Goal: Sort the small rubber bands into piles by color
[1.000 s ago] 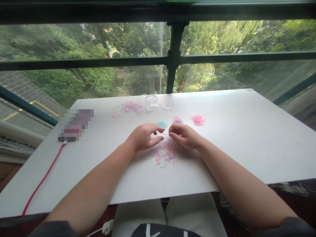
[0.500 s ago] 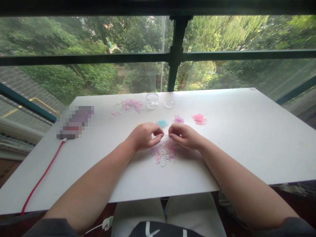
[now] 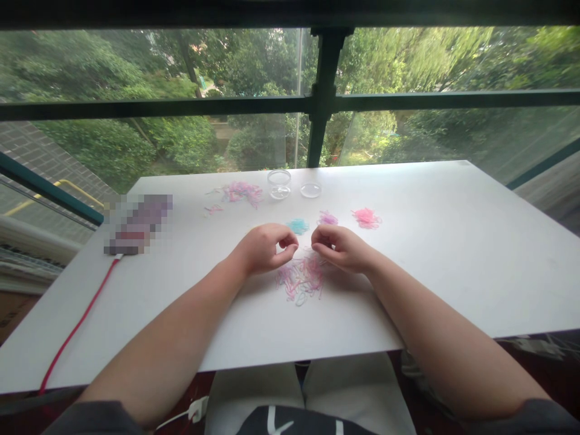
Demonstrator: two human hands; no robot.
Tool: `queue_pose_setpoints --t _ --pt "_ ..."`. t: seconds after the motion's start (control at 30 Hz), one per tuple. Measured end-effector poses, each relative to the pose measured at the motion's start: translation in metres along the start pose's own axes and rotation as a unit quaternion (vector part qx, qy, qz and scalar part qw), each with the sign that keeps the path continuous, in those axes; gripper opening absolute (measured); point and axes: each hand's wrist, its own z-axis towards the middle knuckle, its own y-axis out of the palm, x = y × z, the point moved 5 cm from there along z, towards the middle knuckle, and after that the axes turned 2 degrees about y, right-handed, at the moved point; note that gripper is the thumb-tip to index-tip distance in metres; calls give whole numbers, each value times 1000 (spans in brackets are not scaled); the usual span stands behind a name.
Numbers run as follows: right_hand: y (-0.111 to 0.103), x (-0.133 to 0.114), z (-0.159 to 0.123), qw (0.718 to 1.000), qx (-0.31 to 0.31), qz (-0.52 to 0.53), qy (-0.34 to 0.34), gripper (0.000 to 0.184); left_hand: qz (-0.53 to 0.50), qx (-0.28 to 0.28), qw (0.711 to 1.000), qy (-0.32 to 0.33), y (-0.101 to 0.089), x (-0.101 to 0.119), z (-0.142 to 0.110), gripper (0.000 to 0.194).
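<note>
My left hand (image 3: 273,248) is closed in a pinch just above a pile of mixed pink, purple and pale small rubber bands (image 3: 299,279). Facing it across a narrow gap, my right hand (image 3: 338,248) is also pinched; whatever either holds is too small to make out. Just beyond my fingers lie a turquoise pile of bands (image 3: 298,226) and a purple pile of bands (image 3: 328,218). A bright pink pile of bands (image 3: 367,218) sits farther right.
A clear round container (image 3: 279,185) and a clear shallow dish (image 3: 310,190) stand at the back of the white table (image 3: 453,254). Left of them is another mixed pile of bands (image 3: 242,193). A blurred-out device (image 3: 140,225) with a red cable (image 3: 81,320) lies at left.
My hands have drawn slightly apart, widening the gap between the fingertips. The piles of bands look the same.
</note>
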Motion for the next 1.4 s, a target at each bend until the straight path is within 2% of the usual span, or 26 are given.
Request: queue_pose_setpoints --t 0.13,0.37,0.53,0.9,1.1,1.27,1.4 --pt "-1 2 0 1000 4 -8 7 4 13 1 1000 -21 -9 -10 -2 12" --pt "-2 5 0 1000 15 -22 2 4 73 -16 984 -164 -36 -61 -10 17" --pt "-3 6 0 999 25 -33 0 4 73 -22 978 -194 -41 -80 -16 20" --pt "-5 8 1 999 39 -34 7 4 82 -27 976 -198 -41 -80 -18 20" --pt "-6 11 1 998 53 -43 17 8 95 5 975 -200 -46 -78 -17 18" --pt "-6 12 2 997 62 -47 22 11 99 68 977 -174 -49 -67 -13 20" --pt "-6 10 3 997 68 -43 19 10 74 73 987 -122 -37 -48 -8 18"
